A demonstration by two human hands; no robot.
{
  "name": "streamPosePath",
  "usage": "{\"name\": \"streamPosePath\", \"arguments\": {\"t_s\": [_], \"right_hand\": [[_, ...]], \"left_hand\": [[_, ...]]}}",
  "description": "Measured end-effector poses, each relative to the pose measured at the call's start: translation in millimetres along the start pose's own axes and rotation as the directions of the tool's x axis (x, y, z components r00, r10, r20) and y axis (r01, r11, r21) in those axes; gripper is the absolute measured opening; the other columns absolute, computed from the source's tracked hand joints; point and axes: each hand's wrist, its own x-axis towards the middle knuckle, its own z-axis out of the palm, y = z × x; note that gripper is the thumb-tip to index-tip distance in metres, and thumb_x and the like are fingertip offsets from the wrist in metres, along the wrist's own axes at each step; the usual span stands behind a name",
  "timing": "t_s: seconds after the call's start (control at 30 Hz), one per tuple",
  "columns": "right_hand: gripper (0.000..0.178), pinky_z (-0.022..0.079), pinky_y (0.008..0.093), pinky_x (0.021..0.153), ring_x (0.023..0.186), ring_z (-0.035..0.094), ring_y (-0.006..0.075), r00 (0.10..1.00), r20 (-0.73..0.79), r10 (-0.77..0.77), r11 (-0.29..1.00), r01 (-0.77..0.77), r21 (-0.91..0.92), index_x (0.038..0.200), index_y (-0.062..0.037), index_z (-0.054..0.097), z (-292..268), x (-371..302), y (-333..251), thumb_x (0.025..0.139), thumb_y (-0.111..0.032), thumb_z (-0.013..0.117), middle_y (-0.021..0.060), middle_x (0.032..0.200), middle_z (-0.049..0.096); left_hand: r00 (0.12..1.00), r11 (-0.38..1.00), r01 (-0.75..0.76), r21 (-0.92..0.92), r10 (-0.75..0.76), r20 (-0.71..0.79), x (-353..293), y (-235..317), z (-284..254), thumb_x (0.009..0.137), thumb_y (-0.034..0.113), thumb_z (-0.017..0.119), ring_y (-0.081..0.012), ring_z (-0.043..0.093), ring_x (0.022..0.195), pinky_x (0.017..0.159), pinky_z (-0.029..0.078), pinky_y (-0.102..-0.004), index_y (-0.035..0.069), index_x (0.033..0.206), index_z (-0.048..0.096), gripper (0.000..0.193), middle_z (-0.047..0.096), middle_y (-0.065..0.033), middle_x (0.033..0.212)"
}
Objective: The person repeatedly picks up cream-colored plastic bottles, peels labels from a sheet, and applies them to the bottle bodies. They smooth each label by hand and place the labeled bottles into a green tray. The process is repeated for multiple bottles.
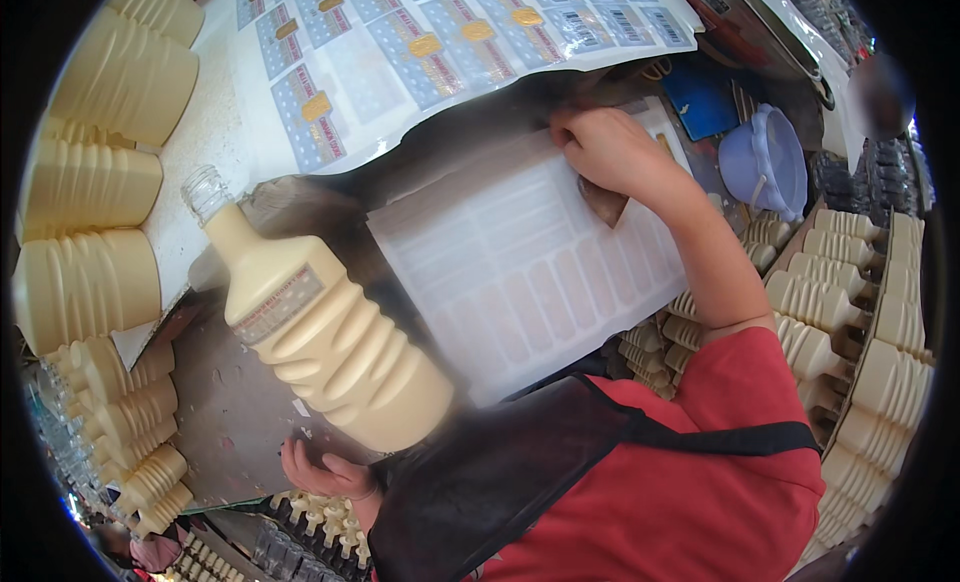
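A cream ribbed bottle [335,332] with a clear threaded neck lies slantwise on the dark tabletop. A small printed label [278,305] is on its shoulder. Below the bottle's base is my left hand [325,472], its fingers apart and nothing in them. My right hand [605,147] is closed over the far edge of a whitish backing sheet [500,272] marked with pale rectangular outlines; its fingertips are partly hidden, so what they pinch cannot be made out. A brown patch [605,202] shows just below that hand.
A large sheet of printed labels [420,52] spreads across the far side. Stacked cream bottles [90,192] rise at left; more bottles [820,282] fill racks at right. A lilac bucket [765,162] and a blue flat item [698,100] sit beyond my right arm.
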Motion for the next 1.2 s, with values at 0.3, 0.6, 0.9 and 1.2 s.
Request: {"name": "streamPosePath", "arguments": {"t_s": [0.3,0.6,0.9,1.2], "right_hand": [[0.015,0.051,0.0463,0.081,0.094,0.064,0.0394,0.999,-0.041,-0.01,0.989,0.016,0.146,0.098,-0.0035,0.067,-3.5,-12.3,7.7,0.085,-0.01,0.06,0.0172,0.096,0.066],[0.011,0.052,0.0436,0.077,0.089,0.066,0.0337,0.985,-0.145,-0.098,0.969,0.128,0.211,0.087,-0.0047,0.07,-11.0,-63.8,-2.7,0.081,-0.004,0.062,0.0107,0.097,0.063],[0.009,0.053,0.0427,0.078,0.09,0.066,0.0334,0.979,-0.178,-0.1,0.958,0.143,0.247,0.085,-0.0048,0.07,-3.4,-68.9,-0.3,0.08,-0.002,0.063,0.0089,0.1,0.065],[0.033,0.055,0.0328,0.069,0.075,0.067,0.0247,0.926,-0.372,-0.066,0.979,0.133,0.157,0.112,-0.012,0.074,-0.8,-74.2,-7.5,0.083,0.0,0.065,0.0119,0.133,0.065]], "left_hand": [[1.0,1.0,-0.026,0.015,0.026,-0.006,3.8,2.4,-0.5,0.101,0.032,0.047,-0.0413,0.06,0.117,0.105,0.045,-0.0496,-0.009,0.121,0.063,0.048,0.065,-0.0262,0.127],[1.0,1.0,-0.019,0.01,0.019,0.011,2.0,2.8,-0.6,0.099,0.028,0.046,-0.0413,0.058,0.119,0.106,0.042,-0.0521,-0.006,0.122,0.061,0.043,0.065,-0.0232,0.129],[1.0,1.0,-0.019,-0.002,0.019,-0.008,2.2,1.3,0.5,0.099,0.028,0.047,-0.0416,0.06,0.116,0.104,0.043,-0.0521,-0.006,0.119,0.063,0.043,0.066,-0.0235,0.126],[1.0,1.0,-0.006,0.012,0.006,-0.009,1.7,3.3,-1.5,0.098,0.027,0.049,-0.0426,0.06,0.115,0.104,0.043,-0.0528,-0.007,0.117,0.064,0.042,0.067,-0.0242,0.125]]}}
